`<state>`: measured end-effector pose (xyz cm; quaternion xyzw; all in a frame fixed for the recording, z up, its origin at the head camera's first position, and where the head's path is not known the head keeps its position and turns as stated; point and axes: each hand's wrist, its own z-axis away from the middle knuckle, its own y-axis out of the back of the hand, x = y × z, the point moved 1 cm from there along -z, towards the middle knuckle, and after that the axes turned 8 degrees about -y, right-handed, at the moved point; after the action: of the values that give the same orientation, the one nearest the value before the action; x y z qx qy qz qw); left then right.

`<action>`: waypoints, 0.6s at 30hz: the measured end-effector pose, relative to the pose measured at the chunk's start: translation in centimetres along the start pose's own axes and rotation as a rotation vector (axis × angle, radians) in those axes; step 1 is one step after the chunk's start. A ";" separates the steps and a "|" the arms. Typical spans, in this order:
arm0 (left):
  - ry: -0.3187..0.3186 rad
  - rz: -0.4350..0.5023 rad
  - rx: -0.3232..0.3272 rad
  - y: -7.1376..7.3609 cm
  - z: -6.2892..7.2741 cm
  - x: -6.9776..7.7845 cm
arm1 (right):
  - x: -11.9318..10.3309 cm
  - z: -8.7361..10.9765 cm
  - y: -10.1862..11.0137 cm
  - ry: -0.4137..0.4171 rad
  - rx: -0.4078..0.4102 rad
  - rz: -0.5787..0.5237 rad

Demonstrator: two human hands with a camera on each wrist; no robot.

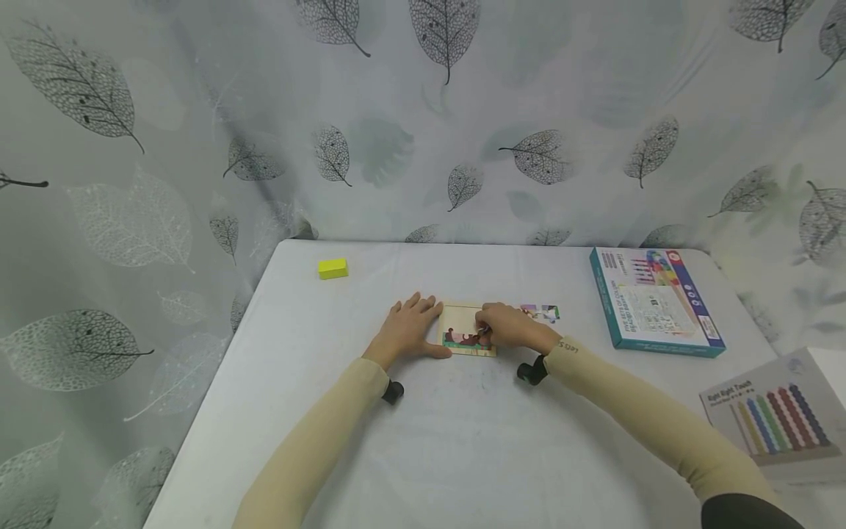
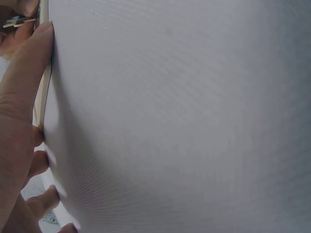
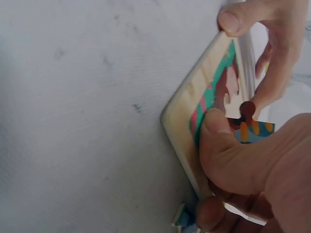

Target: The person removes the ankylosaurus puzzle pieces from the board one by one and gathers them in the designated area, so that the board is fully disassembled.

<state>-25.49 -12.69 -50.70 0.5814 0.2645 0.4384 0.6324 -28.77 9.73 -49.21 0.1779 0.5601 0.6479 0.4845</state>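
A small wooden puzzle board (image 1: 463, 312) lies on the table, its lower part filled with a brown and green picture. My left hand (image 1: 413, 327) rests spread along its left side, thumb and forefinger touching the edge; the left wrist view shows the left thumb (image 2: 34, 68) straight against the board's side. Over the board's right half, my right hand (image 1: 505, 325) pinches a jigsaw piece (image 3: 260, 130), teal with orange marks and a brown knob. The right thumb (image 3: 216, 127) lies at the picture's edge, and the curled fingers partly hide the piece.
Several loose jigsaw pieces (image 1: 547, 312) lie just right of the board. A yellow block (image 1: 333, 268) sits at the back left. On the right are a flat teal-sided box (image 1: 661, 305) and a white box with coloured sticks printed on it (image 1: 769, 411).
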 end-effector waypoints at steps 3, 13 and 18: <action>0.001 -0.008 -0.001 -0.1 -0.1 0.0 | 0.1 0.1 0.1 0.022 0.003 0.001; -0.005 -0.002 0.000 0.0 0.1 0.2 | 0.6 1.1 0.9 0.088 0.057 -0.093; -0.004 0.010 0.007 0.0 0.1 0.1 | 1.3 1.7 2.0 0.096 0.088 -0.091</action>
<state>-25.33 -12.65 -50.66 0.5858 0.2620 0.4396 0.6285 -28.89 11.94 -47.30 0.1420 0.6181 0.6081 0.4775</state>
